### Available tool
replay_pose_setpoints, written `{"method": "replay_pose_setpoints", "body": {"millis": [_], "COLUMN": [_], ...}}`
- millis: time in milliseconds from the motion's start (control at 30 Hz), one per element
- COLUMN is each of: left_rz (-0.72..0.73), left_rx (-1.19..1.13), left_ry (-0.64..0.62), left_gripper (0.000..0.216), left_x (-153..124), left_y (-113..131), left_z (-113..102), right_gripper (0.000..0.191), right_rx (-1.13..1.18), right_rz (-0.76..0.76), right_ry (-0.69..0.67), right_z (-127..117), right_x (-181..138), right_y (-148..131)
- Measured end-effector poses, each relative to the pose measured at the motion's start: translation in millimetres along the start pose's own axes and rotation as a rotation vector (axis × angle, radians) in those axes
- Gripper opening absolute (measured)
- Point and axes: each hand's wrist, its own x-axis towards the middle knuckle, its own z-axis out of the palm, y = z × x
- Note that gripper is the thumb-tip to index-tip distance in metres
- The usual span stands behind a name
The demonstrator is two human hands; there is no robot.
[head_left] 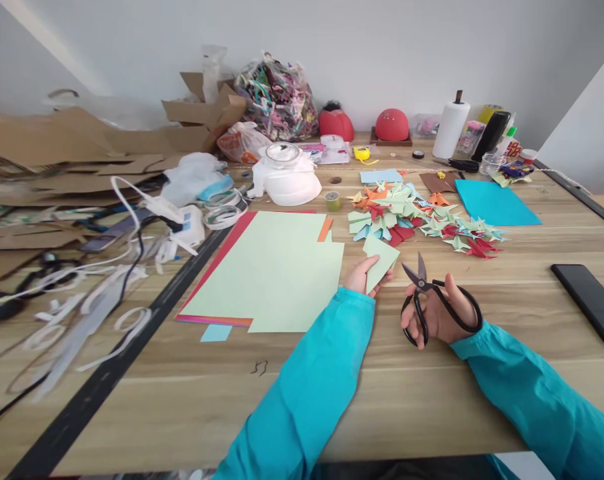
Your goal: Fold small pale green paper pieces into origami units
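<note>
Between the thumb and fingers of my left hand (363, 273) is a small piece of pale green paper (381, 261). My right hand (439, 313) has its fingers through the black handles of a pair of scissors (421, 283). The blades stand apart and point up towards the paper, without touching it. Just beyond my hands lies a heap of folded paper pieces (395, 203) in green, red, orange and blue. To the left, large pale green sheets (277, 273) rest on red and orange ones, with a small orange strip (325, 230) on top.
A phone (589, 300) lies at the right. Farther back are a blue sheet (497, 202), a roll of tape (333, 200), a yellow tape measure (362, 154) and a white bottle (451, 128). Cables (132, 267) and cardboard (82, 140) crowd the left side.
</note>
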Motion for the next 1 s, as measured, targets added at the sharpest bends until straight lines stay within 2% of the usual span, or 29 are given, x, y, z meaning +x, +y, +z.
{"method": "replay_pose_setpoints", "body": {"millis": [167,333,533,700,900,1000], "left_rz": [-0.004,0.044,0.136,0.141,0.14,0.145], "left_rx": [0.035,0.163,0.352,0.39,0.319,0.323], "left_ry": [0.005,-0.047,-0.2,-0.226,-0.166,-0.215], "left_gripper": [0.01,0.011,0.034,0.048,0.09,0.088], "left_x": [0,0,-6,-9,-3,-1], "left_y": [0,-4,-7,-5,-6,-5], "left_z": [3,3,0,1,-1,-3], "right_gripper": [0.066,0.066,0.068,0.067,0.071,0.07], "right_rx": [0.011,0.03,-0.031,-0.097,-0.159,-0.164], "right_rz": [0.047,0.017,-0.049,-0.051,-0.03,-0.041], "right_ry": [-0.004,0.015,0.068,0.099,0.145,0.121], "right_z": [0,-3,-6,-3,-3,-3], "right_x": [1,1,0,-1,-1,-2], "right_y": [5,4,-3,-5,-5,-5]}}
